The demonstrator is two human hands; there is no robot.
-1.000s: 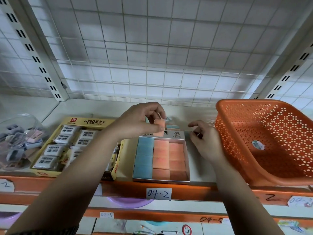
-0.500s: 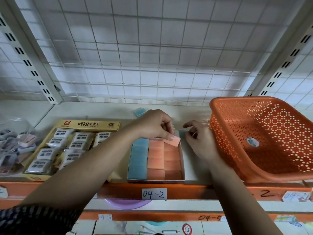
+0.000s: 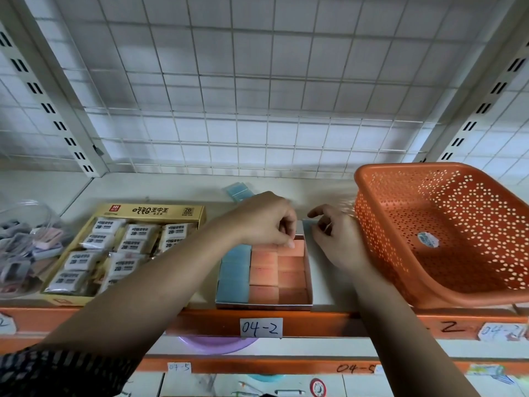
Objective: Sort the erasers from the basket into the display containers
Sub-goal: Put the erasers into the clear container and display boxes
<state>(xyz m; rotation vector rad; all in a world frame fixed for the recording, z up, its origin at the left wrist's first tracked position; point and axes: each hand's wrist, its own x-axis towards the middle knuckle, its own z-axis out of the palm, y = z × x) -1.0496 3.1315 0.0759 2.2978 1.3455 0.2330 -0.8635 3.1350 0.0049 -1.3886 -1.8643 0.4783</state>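
Note:
A small open box (image 3: pixel 309 282) sits at the shelf's front edge, with a column of blue erasers (image 3: pixel 233 276) and two columns of pink erasers (image 3: pixel 263 275). My left hand (image 3: pixel 266 222) reaches over the box. Its curled fingertips pinch a pink eraser (image 3: pixel 296 249) that lies in the far right corner of the box. Just right of the box, my right hand (image 3: pixel 335 239) holds a pale blue eraser (image 3: pixel 310 224) between thumb and fingers. The orange perforated basket (image 3: pixel 372 179) stands tilted on the right, with only a sticker showing inside.
A yellow box (image 3: pixel 154 210) of wrapped 2B erasers lies left of the small box. A clear jar (image 3: pixel 25 245) of mixed erasers stands at the far left. Loose blue erasers (image 3: pixel 237 190) lie near the wire grid back wall. The orange shelf edge carries the label 04-2 (image 3: pixel 260 328).
My left hand brought the pink eraser down from above the box into its far right corner. My right hand stayed beside the box.

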